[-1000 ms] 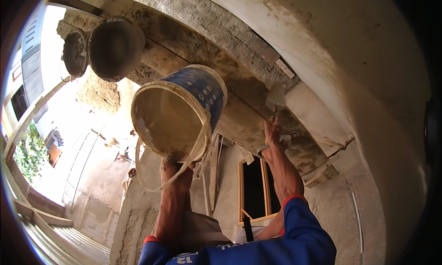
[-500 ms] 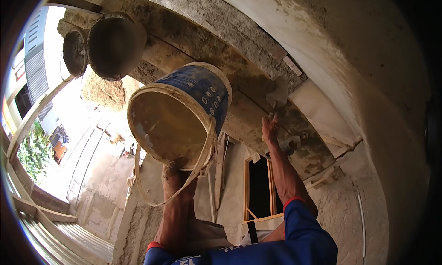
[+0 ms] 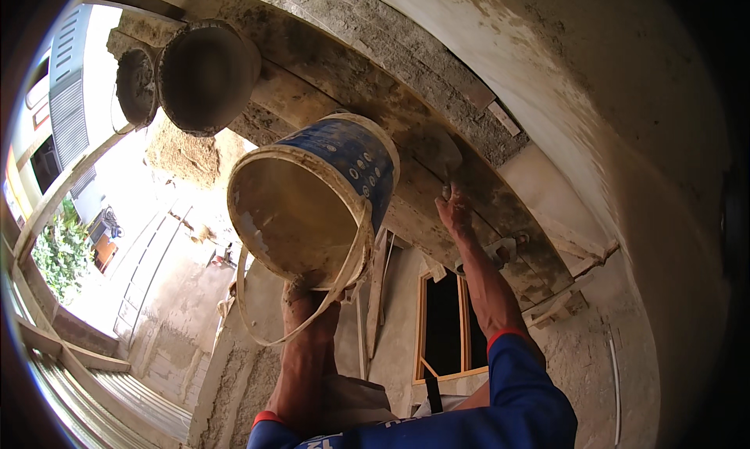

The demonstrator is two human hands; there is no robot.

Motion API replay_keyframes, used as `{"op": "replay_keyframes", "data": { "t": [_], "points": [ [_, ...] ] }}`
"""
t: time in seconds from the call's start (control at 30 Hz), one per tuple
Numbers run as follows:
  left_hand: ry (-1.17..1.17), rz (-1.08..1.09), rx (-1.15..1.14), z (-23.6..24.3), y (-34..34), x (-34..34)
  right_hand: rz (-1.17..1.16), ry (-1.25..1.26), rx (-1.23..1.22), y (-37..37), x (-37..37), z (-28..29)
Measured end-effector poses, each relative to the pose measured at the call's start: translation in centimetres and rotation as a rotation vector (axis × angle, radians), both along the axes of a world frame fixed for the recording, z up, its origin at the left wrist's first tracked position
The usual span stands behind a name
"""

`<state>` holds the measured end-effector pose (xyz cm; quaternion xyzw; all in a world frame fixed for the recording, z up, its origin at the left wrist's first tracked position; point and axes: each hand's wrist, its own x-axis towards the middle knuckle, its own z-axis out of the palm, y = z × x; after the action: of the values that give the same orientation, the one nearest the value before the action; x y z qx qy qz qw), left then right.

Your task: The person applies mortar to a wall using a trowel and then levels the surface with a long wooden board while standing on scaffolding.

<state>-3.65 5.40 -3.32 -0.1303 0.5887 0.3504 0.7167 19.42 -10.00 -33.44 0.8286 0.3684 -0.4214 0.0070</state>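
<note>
In the head view, which I watch from far away, I see the left hand closed on the near rim of the blue bucket; its fingers are partly hidden, so I cannot tell how each one lies. The bucket is in the middle of the scene, tilted, with its stained mouth turned toward me, and its pale carrying handle hangs down at the near side. To the right, the right hand is folded around a trowel, whose blade points to the far side above the planks; I cannot tell if it touches them. At the far left, a large round tub is beside a smaller tub
</note>
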Motion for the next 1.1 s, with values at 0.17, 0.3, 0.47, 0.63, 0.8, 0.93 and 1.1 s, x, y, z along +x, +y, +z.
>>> {"op": "replay_keyframes", "data": {
  "t": [0.17, 0.3, 0.47, 0.63, 0.8, 0.93, 1.1],
  "points": [
    [0.091, 0.003, 0.002, 0.4, 0.8, 0.9, 0.145, 0.271, -0.031, 4.7, 3.1, 0.8],
    [0.048, -0.020, 0.012, 0.4, 0.6, 0.2, 0.372, 0.176, -0.103, 9.9, 4.8, 3.3],
    [0.055, 0.005, 0.053, 0.2, 0.9, 0.4, 0.388, 0.364, -0.239, 12.0, 7.7, 4.4],
    [0.159, 0.044, -0.025, 1.1, 1.8, 0.7, -0.042, 0.242, -0.100, 10.6, 3.4, 7.0],
    [0.226, -0.108, -0.006, 0.9, 3.0, 1.4, -0.447, 0.214, 0.049, 7.5, 0.5, -1.6],
    [0.228, 0.043, -0.063, 2.0, 4.1, 0.8, -0.333, 0.230, -0.057, 16.5, -5.2, 0.9],
    [0.111, 0.086, -0.079, 2.1, 5.6, -0.1, -0.069, 0.005, 0.071, 20.5, -6.5, 0.5]
  ]
}}
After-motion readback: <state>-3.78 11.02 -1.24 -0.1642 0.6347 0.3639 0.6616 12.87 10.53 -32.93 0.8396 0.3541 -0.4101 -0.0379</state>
